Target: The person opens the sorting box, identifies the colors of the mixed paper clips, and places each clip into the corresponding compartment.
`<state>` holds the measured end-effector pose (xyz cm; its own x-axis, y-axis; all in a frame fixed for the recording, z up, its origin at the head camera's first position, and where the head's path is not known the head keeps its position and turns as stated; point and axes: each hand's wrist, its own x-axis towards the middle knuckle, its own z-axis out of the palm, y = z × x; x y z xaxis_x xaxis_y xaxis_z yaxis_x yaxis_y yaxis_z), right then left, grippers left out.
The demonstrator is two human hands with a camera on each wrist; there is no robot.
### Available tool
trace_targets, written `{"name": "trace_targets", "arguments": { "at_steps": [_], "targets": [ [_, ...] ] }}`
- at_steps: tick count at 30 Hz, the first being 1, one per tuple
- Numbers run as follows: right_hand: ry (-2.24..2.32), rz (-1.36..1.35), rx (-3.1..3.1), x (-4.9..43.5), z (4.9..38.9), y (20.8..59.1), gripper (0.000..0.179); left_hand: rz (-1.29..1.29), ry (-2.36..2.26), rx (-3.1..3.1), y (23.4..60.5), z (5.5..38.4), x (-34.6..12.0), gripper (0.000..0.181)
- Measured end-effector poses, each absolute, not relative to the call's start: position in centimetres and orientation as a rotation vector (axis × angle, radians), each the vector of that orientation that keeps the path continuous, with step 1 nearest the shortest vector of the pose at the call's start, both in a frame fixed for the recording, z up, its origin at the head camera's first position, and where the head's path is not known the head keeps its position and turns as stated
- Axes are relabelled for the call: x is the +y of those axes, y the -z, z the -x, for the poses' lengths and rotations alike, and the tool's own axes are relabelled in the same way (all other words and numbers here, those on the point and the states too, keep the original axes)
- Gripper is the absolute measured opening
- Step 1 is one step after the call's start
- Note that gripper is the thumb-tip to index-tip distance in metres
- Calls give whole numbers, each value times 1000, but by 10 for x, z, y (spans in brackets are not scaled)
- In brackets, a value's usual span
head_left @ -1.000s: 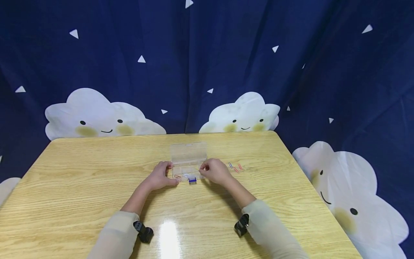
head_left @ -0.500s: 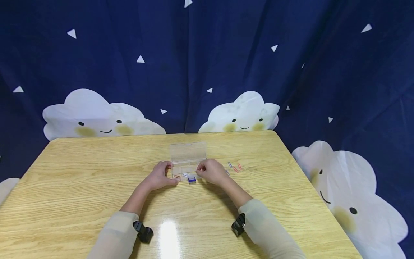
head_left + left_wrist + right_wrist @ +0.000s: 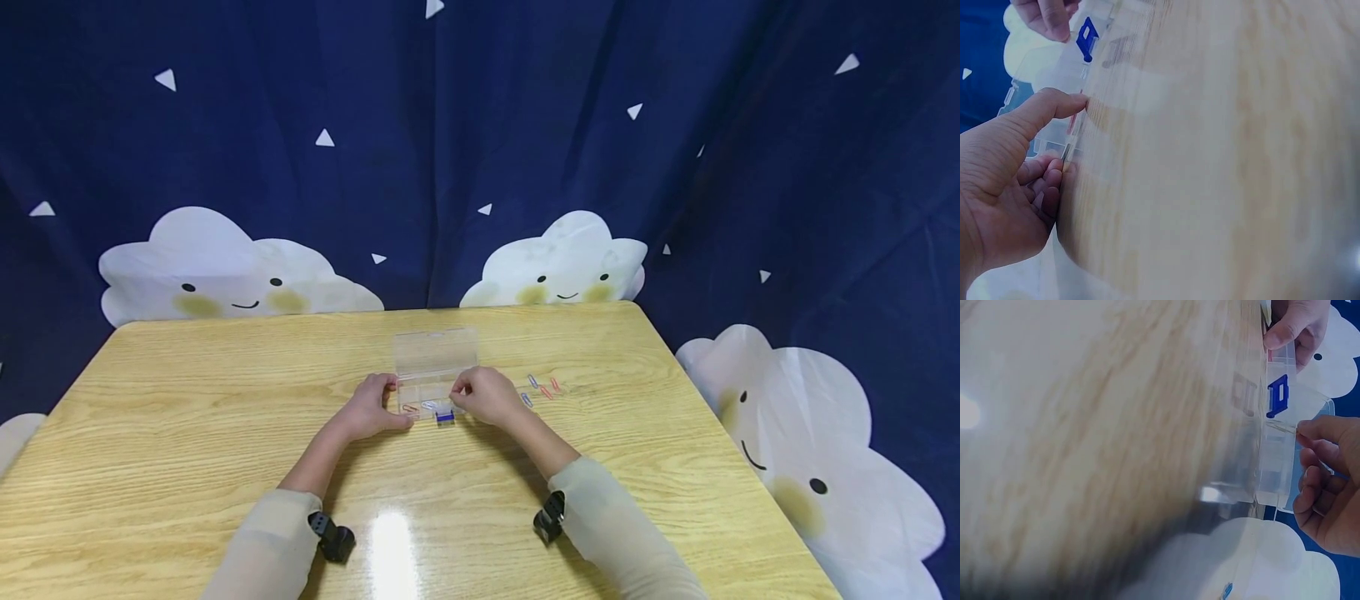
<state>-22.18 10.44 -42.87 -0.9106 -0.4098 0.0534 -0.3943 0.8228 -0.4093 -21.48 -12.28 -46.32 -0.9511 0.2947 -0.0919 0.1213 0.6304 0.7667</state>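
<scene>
A clear plastic compartment box (image 3: 406,394) lies with its transparent lid (image 3: 437,352) raised at the back. My left hand (image 3: 371,407) grips its left end, thumb at the front edge and fingers round the side. Over the right half, my right hand (image 3: 489,396) pinches a thin yellowish paper clip (image 3: 1282,427) between thumb and forefinger, close above a compartment by the front wall. A blue latch (image 3: 446,417) hangs at the box's front. Inside, a red paper clip (image 3: 410,408) and pale clips (image 3: 429,406) lie in separate front compartments.
Right of the box, several loose paper clips lie on the wooden table (image 3: 225,433), among them a blue clip (image 3: 527,400) and a red clip (image 3: 546,392). A dark blue curtain (image 3: 375,125) with white clouds hangs behind. Both wrists wear black cameras (image 3: 332,537).
My right hand has moved a little left over the box with the paper clip, uncovering a blue clip on the table. The left hand stays at the box's left end.
</scene>
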Motion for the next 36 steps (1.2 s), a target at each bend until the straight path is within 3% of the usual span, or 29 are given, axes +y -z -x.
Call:
{"name": "trace_targets", "arguments": {
  "at_steps": [36],
  "targets": [
    [783,429,2983,169,217,416,14,-323,-1204,2618,460,213,-122,76]
  ]
}}
